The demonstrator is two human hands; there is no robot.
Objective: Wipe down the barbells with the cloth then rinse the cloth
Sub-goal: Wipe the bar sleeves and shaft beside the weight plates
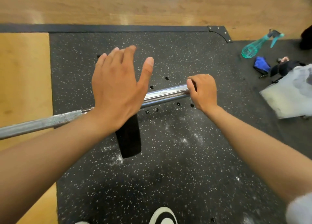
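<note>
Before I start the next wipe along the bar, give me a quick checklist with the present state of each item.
1. Right hand grips the bar at its end: ok.
2. Cloth on the bar: ok, it hangs from the bar below the left hand.
3. Left hand gripping the cloth: not ok, fingers are spread open above it.
4. Spray bottle nearby: ok, lying on the floor at the far right.
5. Cloth damp enough: cannot tell.

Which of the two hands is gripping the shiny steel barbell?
The right hand: its fingers curl around the shiny steel barbell. The left hand is spread flat, fingers straight, above the black cloth draped over the bar.
</note>
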